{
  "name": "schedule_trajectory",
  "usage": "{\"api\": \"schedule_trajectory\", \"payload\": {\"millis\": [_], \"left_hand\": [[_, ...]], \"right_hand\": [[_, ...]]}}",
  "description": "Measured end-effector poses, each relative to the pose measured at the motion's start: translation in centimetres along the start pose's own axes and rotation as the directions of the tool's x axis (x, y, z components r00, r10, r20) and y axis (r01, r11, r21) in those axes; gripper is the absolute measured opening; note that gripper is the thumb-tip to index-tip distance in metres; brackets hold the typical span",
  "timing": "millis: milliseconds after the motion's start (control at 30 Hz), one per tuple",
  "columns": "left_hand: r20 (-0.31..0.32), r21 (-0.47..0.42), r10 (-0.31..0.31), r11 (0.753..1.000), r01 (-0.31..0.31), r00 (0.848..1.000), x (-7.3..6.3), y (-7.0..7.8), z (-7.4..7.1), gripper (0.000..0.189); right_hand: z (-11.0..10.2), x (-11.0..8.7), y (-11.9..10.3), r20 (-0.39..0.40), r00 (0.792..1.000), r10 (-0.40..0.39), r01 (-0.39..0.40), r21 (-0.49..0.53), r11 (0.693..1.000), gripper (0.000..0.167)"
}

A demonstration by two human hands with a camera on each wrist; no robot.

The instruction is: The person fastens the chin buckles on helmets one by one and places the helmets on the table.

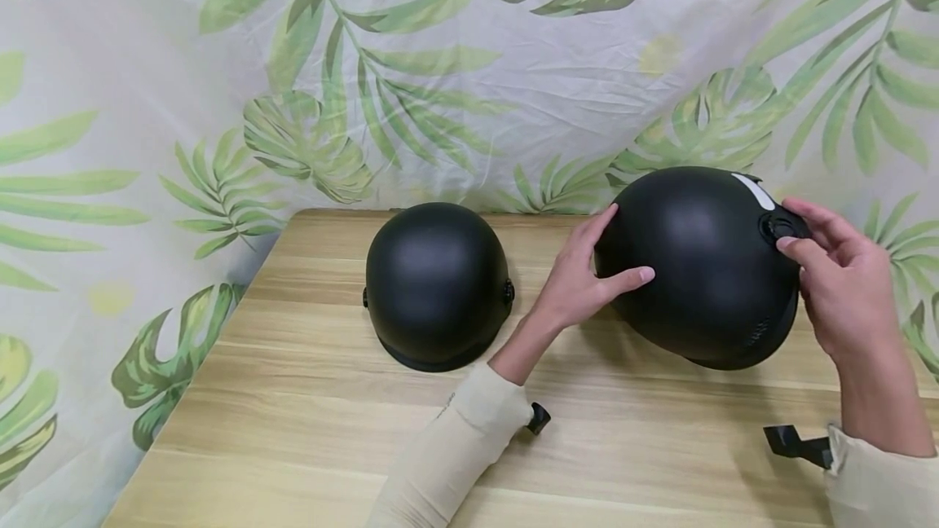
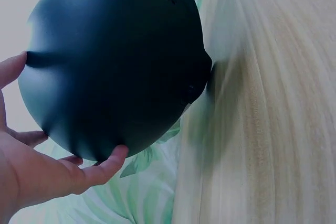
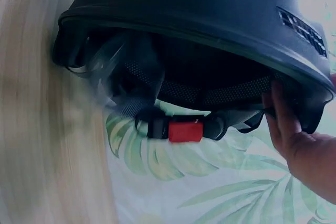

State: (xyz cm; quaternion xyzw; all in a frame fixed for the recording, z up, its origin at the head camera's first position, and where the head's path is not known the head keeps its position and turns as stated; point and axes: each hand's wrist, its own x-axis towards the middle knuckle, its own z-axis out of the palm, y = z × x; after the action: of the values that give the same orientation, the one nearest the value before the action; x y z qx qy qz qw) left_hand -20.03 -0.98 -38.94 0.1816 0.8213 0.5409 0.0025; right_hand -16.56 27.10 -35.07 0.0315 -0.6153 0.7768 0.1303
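Observation:
A black helmet [image 1: 689, 267] is held tilted above the right part of the table. My left hand [image 1: 575, 279] spreads its fingers and thumb around the helmet's left side. At the opposite side my right hand [image 1: 844, 275] grips the edge by a round black fitting [image 1: 782, 226], close to a white patch [image 1: 754, 191]. In the right wrist view, fingers [image 3: 283, 108] of that hand reach inside the rim. A chin strap with a red buckle [image 3: 185, 132] hangs below the opening; part of the inside looks blurred.
A second black helmet [image 1: 438, 283] sits dome up on the wooden table [image 1: 293, 398], left of my left hand. Behind the table hangs a leaf-patterned cloth [image 1: 440, 63]. Black pieces [image 1: 795, 442] stick out from both sleeves.

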Motion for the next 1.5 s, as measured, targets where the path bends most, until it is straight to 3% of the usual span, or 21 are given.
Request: {"api": "schedule_trajectory", "payload": {"millis": [133,233,400,600,800,933,1200,1500], "left_hand": [[0.000,0.000,0.008,1.000,-0.008,1.000,0.0,-0.2,0.1,0.095],[-0.002,0.004,0.007,1.000,-0.007,1.000,0.0,-0.2,0.3,0.095],[-0.001,0.015,0.018,1.000,-0.018,1.000,0.1,-0.2,0.4,0.096],[0.018,0.030,0.030,0.999,-0.030,0.999,0.1,-0.2,0.4,0.099],[0.036,0.041,0.008,0.999,-0.010,0.999,0.1,-0.2,0.3,0.102],[0.049,0.030,-0.005,1.000,0.004,0.999,0.0,-0.3,0.2,0.102],[0.055,0.033,0.005,0.999,-0.007,0.998,0.0,-0.3,0.3,0.102],[0.050,0.037,0.008,0.999,-0.010,0.999,0.0,-0.1,0.4,0.103]], "right_hand": [[-0.1,-0.1,-0.2,-0.024,0.999,-0.032,0.028,-0.158,0.987,0.039],[-0.2,-0.1,-0.4,-0.023,0.998,-0.061,0.051,-0.315,0.948,0.041],[-0.3,-0.4,-0.8,-0.035,0.997,-0.064,0.031,-0.598,0.801,0.047],[0.1,-0.7,-1.0,-0.067,0.994,-0.089,0.007,-0.757,0.654,0.049],[0.2,-0.7,-0.9,-0.019,0.980,-0.197,0.092,-0.838,0.537,0.047],[0.3,-0.8,-1.1,0.032,0.974,-0.222,0.138,-0.865,0.483,0.048],[0.3,-1.0,-1.1,0.135,0.947,-0.292,0.251,-0.878,0.408,0.045],[-0.4,-1.2,-1.2,0.201,0.943,-0.266,0.301,-0.857,0.418,0.043]]}}
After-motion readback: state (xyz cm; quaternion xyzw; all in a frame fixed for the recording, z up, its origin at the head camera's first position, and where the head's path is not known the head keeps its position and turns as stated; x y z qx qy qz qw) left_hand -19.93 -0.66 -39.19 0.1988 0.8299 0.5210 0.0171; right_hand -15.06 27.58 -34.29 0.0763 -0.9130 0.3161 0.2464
